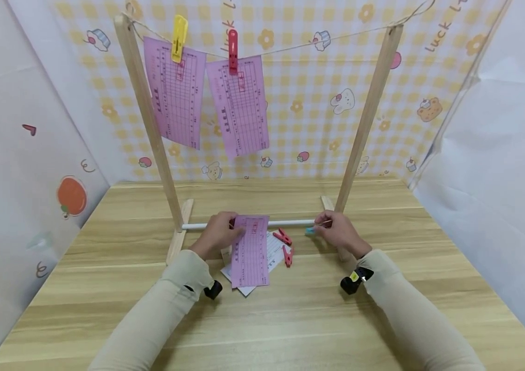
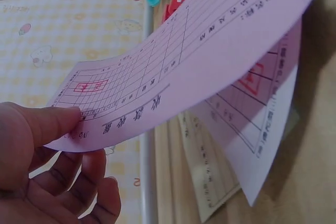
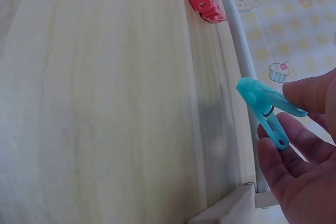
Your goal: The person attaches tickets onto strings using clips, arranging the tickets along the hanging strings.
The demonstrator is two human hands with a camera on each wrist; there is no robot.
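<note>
Pink printed paper slip (image 1: pixel 249 251) sits pinched by its top corner in my left hand (image 1: pixel 216 234), above the wooden table (image 1: pixel 290 319); my right hand (image 1: pixel 340 233) pinches a turquoise plastic clothespin (image 3: pixel 265 108); I'd keep the slip's edge flat and the peg squeezed wide.

Matt pink paper slip (image 1: pixel 249 252), glossy teal plastic peg (image 3: pixel 265 107), smooth wood table (image 1: pixel 290 319).

Backdrop (image 1: pixel 318 108): "Luck", printed repeatedly, partly cut off at the top edge. Pink slips (image 1: pixel 249 251): ruled forms with Chinese characters and red stamps, too small or blurred to read.
</note>
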